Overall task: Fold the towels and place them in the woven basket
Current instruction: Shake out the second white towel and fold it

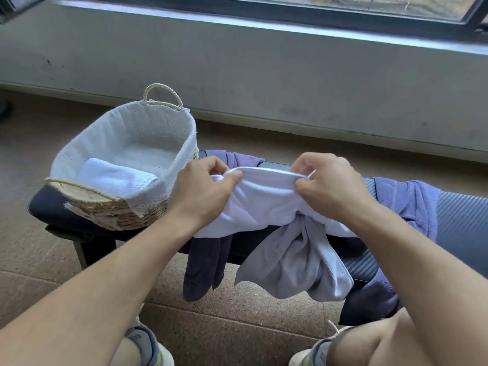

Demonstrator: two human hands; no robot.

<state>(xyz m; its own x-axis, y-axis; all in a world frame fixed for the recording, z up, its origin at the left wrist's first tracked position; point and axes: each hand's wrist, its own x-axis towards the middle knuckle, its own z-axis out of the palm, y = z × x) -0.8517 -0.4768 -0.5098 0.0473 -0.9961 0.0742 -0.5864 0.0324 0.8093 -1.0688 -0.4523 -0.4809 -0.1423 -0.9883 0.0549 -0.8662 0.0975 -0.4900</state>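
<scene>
White cloth fills the middle of the view: a white towel [264, 199] is held up over a dark bench [459, 207] by two bare hands. The left hand [203, 191] pinches the top edge of the towel near its left corner, thumb on the near side and fingers curled behind. The right hand [330, 183] pinches the same top edge farther to the right, fingers curled down over the cloth. Between the two hands the edge is pulled fairly straight. The rest of the towel hangs down bunched and twisted, and its lower part droops past the front of the bench toward the speckled floor [237, 326]. On the left end of the bench sits the woven basket [126, 215], with a white liner and rope handles. One folded white towel [116, 178] lies inside the basket at its near end. Under and behind the held towel are purple towels. One purple towel [206, 265] hangs off the front of the bench below the left hand. Another purple towel [412, 204] lies spread on the bench to the right of the right hand. At the bottom of the view are the person's knees and grey shoes [148, 344]. Behind the bench is a grey wall [264, 62] with a window above it.
</scene>
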